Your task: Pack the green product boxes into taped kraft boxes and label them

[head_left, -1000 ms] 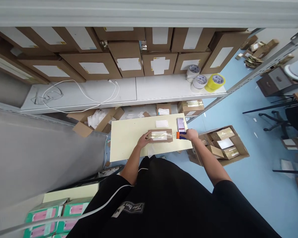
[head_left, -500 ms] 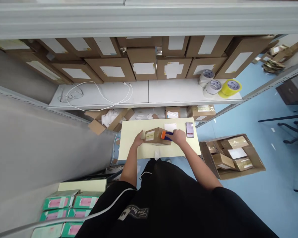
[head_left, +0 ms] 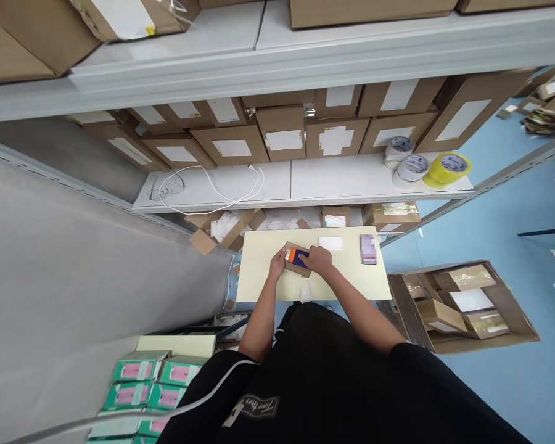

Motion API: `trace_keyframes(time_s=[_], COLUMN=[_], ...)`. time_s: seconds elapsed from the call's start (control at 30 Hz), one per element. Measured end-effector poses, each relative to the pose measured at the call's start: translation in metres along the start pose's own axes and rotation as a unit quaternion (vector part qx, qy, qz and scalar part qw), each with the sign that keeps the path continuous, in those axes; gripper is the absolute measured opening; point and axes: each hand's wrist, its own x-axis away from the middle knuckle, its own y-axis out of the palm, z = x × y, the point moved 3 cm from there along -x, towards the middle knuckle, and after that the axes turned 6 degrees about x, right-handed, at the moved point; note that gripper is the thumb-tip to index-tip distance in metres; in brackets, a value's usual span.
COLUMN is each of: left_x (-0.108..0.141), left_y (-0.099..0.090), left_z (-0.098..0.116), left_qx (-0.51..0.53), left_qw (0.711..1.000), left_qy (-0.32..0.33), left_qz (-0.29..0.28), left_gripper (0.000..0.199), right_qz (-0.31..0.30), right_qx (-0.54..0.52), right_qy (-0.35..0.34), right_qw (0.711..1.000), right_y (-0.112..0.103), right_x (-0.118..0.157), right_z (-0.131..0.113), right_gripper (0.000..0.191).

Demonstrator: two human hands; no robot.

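Observation:
A small brown cardboard box (head_left: 296, 269) lies on the cream table (head_left: 263, 283) in front of me. My right hand (head_left: 320, 259) is closed around an orange and dark blue tape dispenser (head_left: 300, 257), which is over the top of the box. At the box's left end, my left hand (head_left: 278, 263) grips its edge. Shiny clear tape (head_left: 287, 254) shows by the orange end of the dispenser, near the left fingers. A white label (head_left: 330, 243) and a phone (head_left: 368, 249) lie on the table beyond my right hand.
A shelf (head_left: 333, 176) behind the table bears labelled cartons (head_left: 231, 147), a white cable (head_left: 213, 190) and tape rolls (head_left: 446, 168). An open carton (head_left: 518, 320) of packed boxes stands right, on the floor. Green and pink boxes (head_left: 136, 370) are stacked lower left.
The tape dispenser has moved from the box's right end to its left part, near my left hand. The box looks turned. My view has shifted, showing more of the upper shelf.

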Motion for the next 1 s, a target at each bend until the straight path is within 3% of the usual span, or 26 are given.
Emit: trace_keyframes(time_s=[0.1,0.3,0.43,0.57,0.67,0.83,1.0], left_x=[0.006,0.037,0.042,0.039,0.037,0.02,-0.015], left_y=[0.035,0.13,0.152,0.15,0.145,0.118,0.057], left_z=[-0.006,-0.007,-0.004,-0.007,-0.011,-0.013,-0.006], left_qx=[-0.033,-0.139,-0.191,-0.2,-0.191,-0.132,-0.148], left_qw=[0.999,0.989,0.979,0.976,0.977,0.987,0.988], left_qy=[-0.009,0.027,0.031,0.049,0.063,0.054,0.019], left_qz=[0.008,-0.036,-0.063,-0.067,-0.071,-0.078,-0.03], left_gripper=[0.058,0.063,0.065,0.066,0.064,0.061,0.054], right_qz=[0.017,0.041,0.051,0.061,0.072,0.075,0.08], right_qx=[0.039,0.035,0.017,0.016,0.009,-0.039,-0.087], right_qy=[0.075,0.154,0.199,0.248,0.246,0.241,0.192], right_qw=[0.996,0.987,0.978,0.967,0.967,0.967,0.974], right_y=[-0.015,-0.029,-0.029,-0.018,-0.005,0.012,0.024], right_x=[0.017,0.06,0.104,0.145,0.148,0.118,0.081], right_z=[0.025,0.099,0.175,0.241,0.25,0.213,0.156], right_gripper=[0.059,0.056,0.055,0.05,0.046,0.047,0.049])
